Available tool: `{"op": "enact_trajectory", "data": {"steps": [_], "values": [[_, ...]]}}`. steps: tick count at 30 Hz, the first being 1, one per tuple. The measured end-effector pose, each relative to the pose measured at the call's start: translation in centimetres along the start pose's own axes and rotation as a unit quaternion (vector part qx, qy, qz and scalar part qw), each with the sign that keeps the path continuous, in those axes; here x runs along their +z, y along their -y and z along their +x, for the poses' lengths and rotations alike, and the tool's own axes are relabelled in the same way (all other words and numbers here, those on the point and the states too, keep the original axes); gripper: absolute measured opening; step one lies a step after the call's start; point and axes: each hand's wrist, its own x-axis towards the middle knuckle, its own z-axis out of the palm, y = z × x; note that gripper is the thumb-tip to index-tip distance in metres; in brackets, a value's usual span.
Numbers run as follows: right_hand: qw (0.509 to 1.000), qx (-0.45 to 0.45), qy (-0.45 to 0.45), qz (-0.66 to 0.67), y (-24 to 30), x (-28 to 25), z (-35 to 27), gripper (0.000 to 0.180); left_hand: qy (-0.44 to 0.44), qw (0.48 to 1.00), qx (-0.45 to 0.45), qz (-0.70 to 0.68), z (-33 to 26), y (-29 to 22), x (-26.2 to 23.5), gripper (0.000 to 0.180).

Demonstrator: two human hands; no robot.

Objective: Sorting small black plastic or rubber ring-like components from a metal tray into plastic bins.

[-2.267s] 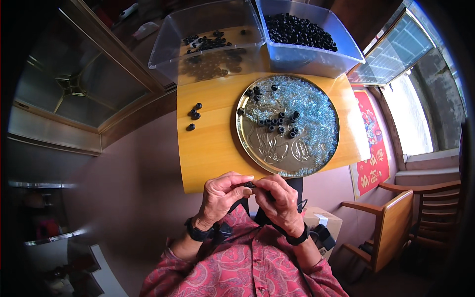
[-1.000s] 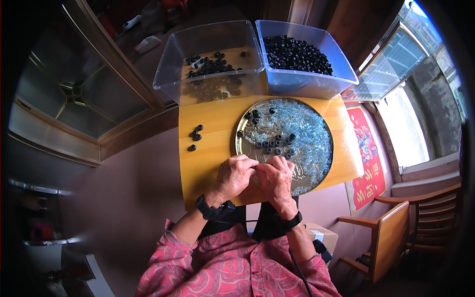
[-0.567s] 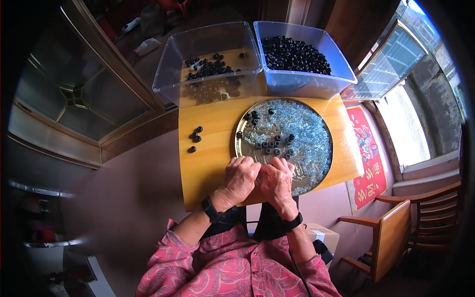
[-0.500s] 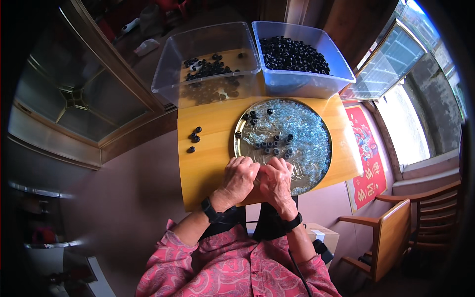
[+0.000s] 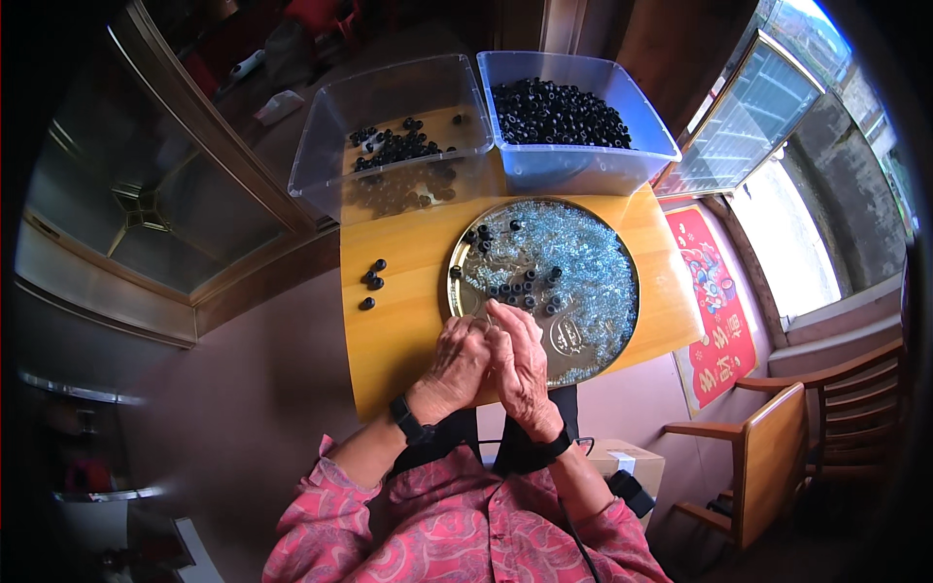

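Observation:
My left hand (image 5: 453, 365) is closed over the near left rim of a round, gold-rimmed metal tray (image 5: 569, 337). Pressed against it, my right hand (image 5: 521, 369) is also closed, its fingertips meeting the left ones. Whatever is pinched between them is hidden or too small to make out. Just beyond my fingers lie several small black ring-shaped pieces (image 5: 510, 290) on the tray. Tiny clear bluish pieces (image 5: 588, 255) cover its right and far parts. More black pieces (image 5: 478, 236) sit near its far left rim.
The tray rests on a yellow wooden table (image 5: 389, 335), where a few black pieces (image 5: 374, 277) lie at the left. Behind stand a clear bin (image 5: 316, 175) with some black pieces and a fuller bluish bin (image 5: 583, 167). A wooden chair (image 5: 773, 466) stands right.
My hands have come closer together, the right one turning with its fingers now raised over the left fingertips. The whole view has shifted slightly; the pieces on the table look unmoved.

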Motion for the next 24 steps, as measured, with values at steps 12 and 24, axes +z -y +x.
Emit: {"op": "enact_trajectory", "data": {"steps": [12, 24], "values": [[0.995, -0.045, 0.082, 0.024, 0.0, 1.3, 1.4, 0.042, 0.006, 0.999, 0.016, -0.05, 0.7, -0.9, -0.9, 0.019], [0.993, -0.061, 0.094, 0.04, 0.5, 1.9, 1.2, 0.036, -0.035, 0.992, 0.046, 0.108, -4.5, 4.2, 5.2, 0.018]]}}
